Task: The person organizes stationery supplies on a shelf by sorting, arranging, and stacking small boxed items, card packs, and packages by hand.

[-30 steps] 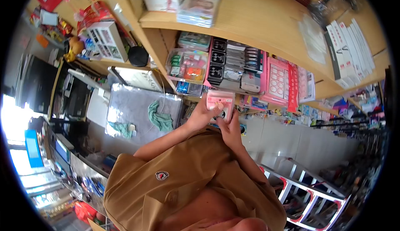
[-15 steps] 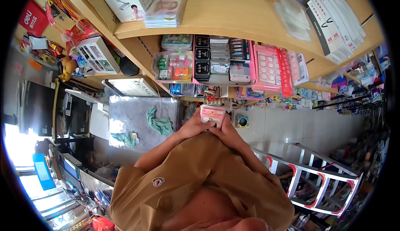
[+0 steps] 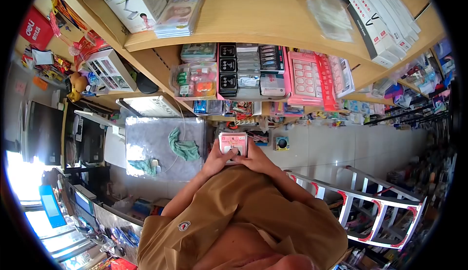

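Observation:
A small stack of pink-and-white flat packs (image 3: 233,140) is held upright in front of my body, a dark mark showing low on the front one. My left hand (image 3: 216,160) grips the stack from the left, its thumb lying across the front. From the right, my right hand (image 3: 254,158) wraps the other side, its thumb near the lower edge. Both hands are closed; most fingers are hidden behind the packs. Beyond them, a shelf holds a clear tub of small items (image 3: 196,80), black square packs (image 3: 227,66) and a pink box with round-cornered windows (image 3: 305,77).
Overhead, a wooden shelf (image 3: 253,14) carries boxes and a stack of banknote-print packs (image 3: 180,11). On the left, a grey plastic-covered surface (image 3: 146,143) bears green cloths (image 3: 184,145). A small box (image 3: 282,143) sits on the floor, and a ladder (image 3: 360,216) lies right.
My hands and the pink packs have shifted left and slightly down in view. The shelf scene has also slid a little left as the head turned. The grip stays on the packs.

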`<move>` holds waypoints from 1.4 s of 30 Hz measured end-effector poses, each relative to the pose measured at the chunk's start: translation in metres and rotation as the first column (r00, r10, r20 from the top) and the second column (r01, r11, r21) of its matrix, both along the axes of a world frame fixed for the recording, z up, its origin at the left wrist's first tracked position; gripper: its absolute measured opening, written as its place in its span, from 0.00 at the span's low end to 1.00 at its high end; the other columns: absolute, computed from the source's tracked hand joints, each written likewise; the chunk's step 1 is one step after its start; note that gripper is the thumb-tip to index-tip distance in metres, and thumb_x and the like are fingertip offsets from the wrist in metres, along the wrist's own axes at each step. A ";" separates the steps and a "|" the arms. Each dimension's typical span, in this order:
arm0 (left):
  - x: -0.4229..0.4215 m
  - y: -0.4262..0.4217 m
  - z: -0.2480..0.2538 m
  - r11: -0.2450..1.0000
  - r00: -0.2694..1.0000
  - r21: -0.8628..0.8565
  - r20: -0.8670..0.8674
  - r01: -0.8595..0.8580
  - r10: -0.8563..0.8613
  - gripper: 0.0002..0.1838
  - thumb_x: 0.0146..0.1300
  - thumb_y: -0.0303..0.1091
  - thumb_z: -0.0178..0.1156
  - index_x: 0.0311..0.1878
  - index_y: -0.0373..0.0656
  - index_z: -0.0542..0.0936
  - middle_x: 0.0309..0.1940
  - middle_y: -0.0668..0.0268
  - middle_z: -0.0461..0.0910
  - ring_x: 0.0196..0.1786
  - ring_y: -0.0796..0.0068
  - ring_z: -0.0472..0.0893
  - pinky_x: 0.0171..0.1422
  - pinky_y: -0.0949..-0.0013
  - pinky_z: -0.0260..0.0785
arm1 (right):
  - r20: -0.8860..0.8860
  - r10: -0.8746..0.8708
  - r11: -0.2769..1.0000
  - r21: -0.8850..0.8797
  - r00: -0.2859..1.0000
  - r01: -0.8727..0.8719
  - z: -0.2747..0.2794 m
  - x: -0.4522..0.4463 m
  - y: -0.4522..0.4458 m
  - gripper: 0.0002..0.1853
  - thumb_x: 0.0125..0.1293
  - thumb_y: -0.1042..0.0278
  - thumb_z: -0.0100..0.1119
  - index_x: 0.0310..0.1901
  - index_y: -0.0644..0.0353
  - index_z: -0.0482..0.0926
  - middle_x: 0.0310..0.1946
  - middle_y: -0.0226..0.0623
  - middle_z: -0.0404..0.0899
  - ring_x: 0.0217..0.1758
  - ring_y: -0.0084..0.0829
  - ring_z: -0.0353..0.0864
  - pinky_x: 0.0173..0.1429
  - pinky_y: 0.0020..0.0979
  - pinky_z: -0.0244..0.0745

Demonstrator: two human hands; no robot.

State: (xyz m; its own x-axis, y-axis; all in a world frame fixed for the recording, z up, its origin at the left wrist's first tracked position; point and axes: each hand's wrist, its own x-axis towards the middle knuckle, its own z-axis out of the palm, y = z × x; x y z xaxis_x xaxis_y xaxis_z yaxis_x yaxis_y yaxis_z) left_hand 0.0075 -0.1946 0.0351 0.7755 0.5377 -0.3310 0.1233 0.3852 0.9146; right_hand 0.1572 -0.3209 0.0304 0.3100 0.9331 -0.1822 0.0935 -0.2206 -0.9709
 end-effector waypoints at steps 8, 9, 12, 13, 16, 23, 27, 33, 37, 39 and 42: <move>0.011 -0.016 -0.027 0.992 0.997 -0.096 0.018 0.078 -0.077 0.27 0.69 0.27 0.68 0.68 0.38 0.69 0.58 0.65 0.80 0.61 0.75 0.78 0.69 0.66 0.71 | 0.023 -0.012 0.993 -0.118 1.000 0.014 0.013 0.020 -0.028 0.41 0.58 0.52 0.79 0.66 0.67 0.70 0.55 0.54 0.83 0.59 0.51 0.84 0.62 0.43 0.78; 0.014 -0.017 -0.026 0.992 0.990 -0.046 0.080 0.121 -0.117 0.29 0.69 0.26 0.67 0.71 0.38 0.68 0.60 0.65 0.79 0.62 0.75 0.77 0.70 0.66 0.70 | 0.009 -0.024 0.994 -0.111 1.000 0.025 0.016 0.021 -0.032 0.42 0.58 0.50 0.78 0.66 0.67 0.70 0.56 0.55 0.82 0.60 0.52 0.84 0.61 0.43 0.78; 0.019 -0.019 -0.023 0.976 0.974 -0.062 0.096 0.210 -0.204 0.29 0.68 0.26 0.68 0.70 0.38 0.70 0.60 0.65 0.81 0.62 0.75 0.78 0.70 0.66 0.71 | 0.102 -0.031 0.994 -0.099 0.994 0.041 0.016 0.021 -0.044 0.42 0.58 0.48 0.78 0.66 0.68 0.70 0.57 0.56 0.82 0.60 0.53 0.83 0.60 0.43 0.78; 0.021 -0.020 -0.025 0.967 0.968 -0.056 0.055 0.250 -0.247 0.27 0.68 0.26 0.69 0.68 0.38 0.72 0.58 0.65 0.82 0.61 0.75 0.79 0.69 0.66 0.71 | 0.110 -0.038 0.992 -0.118 0.993 0.051 0.017 0.021 -0.048 0.41 0.59 0.47 0.78 0.64 0.68 0.70 0.55 0.57 0.83 0.59 0.55 0.84 0.59 0.44 0.78; 0.028 -0.029 -0.022 0.972 0.974 -0.059 0.018 0.227 -0.226 0.22 0.66 0.26 0.70 0.62 0.37 0.78 0.52 0.65 0.85 0.55 0.76 0.82 0.64 0.66 0.74 | 0.213 0.037 0.972 -0.233 0.976 0.014 0.028 0.031 -0.053 0.38 0.59 0.44 0.77 0.59 0.67 0.73 0.50 0.58 0.84 0.53 0.57 0.85 0.55 0.46 0.79; 0.032 -0.039 -0.019 0.955 0.986 -0.255 -0.031 0.152 -0.165 0.23 0.66 0.30 0.72 0.62 0.37 0.78 0.53 0.65 0.85 0.54 0.76 0.82 0.63 0.67 0.74 | 0.335 -0.627 0.744 0.525 0.704 0.413 0.193 0.104 -0.031 0.10 0.71 0.69 0.66 0.49 0.64 0.82 0.31 0.37 0.86 0.30 0.27 0.85 0.34 0.31 0.78; 0.029 -0.046 -0.025 0.931 0.975 -0.298 0.001 0.212 -0.221 0.25 0.67 0.32 0.71 0.64 0.37 0.76 0.55 0.65 0.84 0.56 0.76 0.81 0.63 0.66 0.74 | 0.686 -0.703 0.710 0.668 0.188 0.221 0.322 0.155 0.017 0.21 0.74 0.55 0.63 0.54 0.67 0.80 0.51 0.53 0.83 0.51 0.51 0.85 0.55 0.48 0.78; 0.020 -0.051 -0.005 0.924 0.985 -0.343 0.079 0.170 -0.152 0.22 0.67 0.25 0.69 0.63 0.39 0.77 0.50 0.66 0.85 0.52 0.74 0.85 0.58 0.65 0.79 | 0.964 -0.242 0.809 0.137 0.110 0.572 0.333 0.238 0.084 0.35 0.73 0.35 0.54 0.60 0.65 0.77 0.57 0.61 0.79 0.58 0.60 0.82 0.62 0.51 0.76; 0.013 -0.046 0.001 0.915 0.994 -0.392 0.088 0.093 -0.063 0.23 0.67 0.25 0.70 0.63 0.39 0.76 0.52 0.66 0.85 0.53 0.73 0.85 0.59 0.64 0.80 | 0.950 -0.231 0.915 0.138 0.211 0.379 0.343 0.215 0.065 0.35 0.72 0.36 0.58 0.59 0.66 0.77 0.58 0.60 0.79 0.58 0.60 0.82 0.63 0.50 0.76; 0.012 -0.042 0.001 0.905 0.994 -0.418 0.098 0.084 -0.047 0.24 0.67 0.25 0.70 0.64 0.39 0.76 0.53 0.65 0.85 0.53 0.73 0.85 0.59 0.64 0.80 | 0.932 -0.179 0.968 0.110 0.316 0.225 0.349 0.195 0.054 0.37 0.69 0.36 0.61 0.60 0.67 0.75 0.59 0.60 0.78 0.59 0.59 0.81 0.65 0.48 0.75; 0.020 -0.038 0.013 0.892 0.988 -0.440 0.151 0.099 -0.034 0.26 0.67 0.27 0.71 0.66 0.40 0.73 0.56 0.64 0.83 0.58 0.72 0.82 0.64 0.63 0.76 | 0.954 -0.163 0.984 0.140 0.253 0.108 0.342 0.181 0.048 0.35 0.60 0.49 0.75 0.61 0.65 0.74 0.59 0.57 0.79 0.63 0.58 0.78 0.67 0.48 0.73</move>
State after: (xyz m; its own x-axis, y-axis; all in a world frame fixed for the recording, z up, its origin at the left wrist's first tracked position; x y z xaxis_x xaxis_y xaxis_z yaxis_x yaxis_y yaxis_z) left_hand 0.0275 -0.2323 0.0484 0.8587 0.3041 -0.4124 0.0502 0.7510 0.6584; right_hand 0.3383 -0.2734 0.3727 0.3542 0.8557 0.3773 0.9333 -0.2979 -0.2006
